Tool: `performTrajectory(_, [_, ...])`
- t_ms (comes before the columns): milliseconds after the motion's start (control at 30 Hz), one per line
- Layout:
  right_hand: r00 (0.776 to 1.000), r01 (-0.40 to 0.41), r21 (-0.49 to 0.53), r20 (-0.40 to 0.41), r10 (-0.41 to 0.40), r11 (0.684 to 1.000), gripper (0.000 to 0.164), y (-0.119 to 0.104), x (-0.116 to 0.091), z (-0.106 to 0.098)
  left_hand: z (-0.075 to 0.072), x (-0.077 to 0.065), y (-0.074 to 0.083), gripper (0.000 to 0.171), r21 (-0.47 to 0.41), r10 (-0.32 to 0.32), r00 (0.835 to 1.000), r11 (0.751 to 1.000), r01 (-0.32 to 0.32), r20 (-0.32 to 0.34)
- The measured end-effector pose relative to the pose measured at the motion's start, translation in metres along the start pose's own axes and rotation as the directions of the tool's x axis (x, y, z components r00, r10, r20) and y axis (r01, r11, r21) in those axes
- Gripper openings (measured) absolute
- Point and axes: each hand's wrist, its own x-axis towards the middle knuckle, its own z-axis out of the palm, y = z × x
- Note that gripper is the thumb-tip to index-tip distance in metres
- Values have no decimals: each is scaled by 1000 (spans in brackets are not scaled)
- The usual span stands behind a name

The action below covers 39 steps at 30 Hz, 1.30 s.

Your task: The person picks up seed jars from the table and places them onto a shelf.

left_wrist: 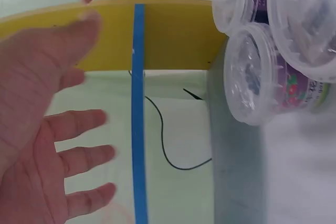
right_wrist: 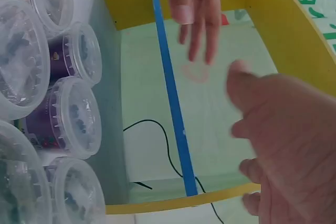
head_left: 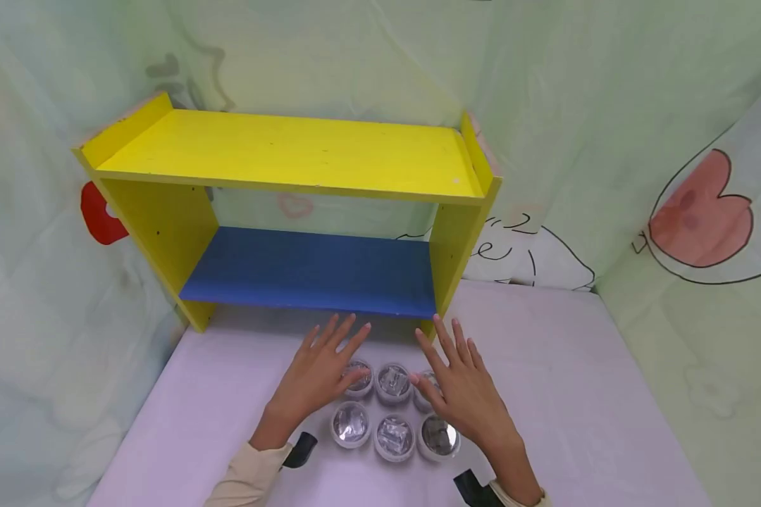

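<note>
Both hands hover over a cluster of several small round clear-lidded plastic tubs point(head_left: 394, 438), set in two rows on the table. My left hand point(head_left: 313, 380) has its fingers spread and partly covers the far left tub point(head_left: 357, 384). Fingers spread too, my right hand point(head_left: 466, 394) overlaps the far right tub and comes near the front right tub point(head_left: 440, 438). Neither hand holds anything. The wrist views show purple labels on some tubs, such as this tub point(left_wrist: 252, 77) and this other tub point(right_wrist: 79, 116), with crinkled clear wrapping under the lids.
Beyond the hands stands a yellow shelf unit point(head_left: 292, 151) with a blue lower shelf point(head_left: 317, 271). A pale cloth covers the table point(head_left: 558, 394). Printed fabric point(head_left: 355, 63) with hearts and line drawings hangs behind and at both sides.
</note>
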Motion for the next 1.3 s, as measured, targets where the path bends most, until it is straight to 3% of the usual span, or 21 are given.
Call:
performTrajectory(133, [1000,10,14,12,-10,1000,65,3,-3,5,6,-5,-4,56,19,22,998,1000,-21,-55])
performTrajectory(267, [1000,1,36,20,-2,999,61,10,-8,11,14,-11,-5,51,-7,11,998,1000,-11,-62])
performTrajectory(567, [1000,12,22,16,-12,1000,55,22,-17,26,25,-26,-11,48,-126,-100,995,987,98,-10])
performTrajectory(800, [1000,8,14,16,-8,1000,55,27,-15,30,31,-34,-17,47,-151,-166,986,975,164,-3])
performTrajectory(1300, [986,-91,24,145,86,996,55,17,-12,40,35,-43,-17,38,-144,-152,988,978,153,19])
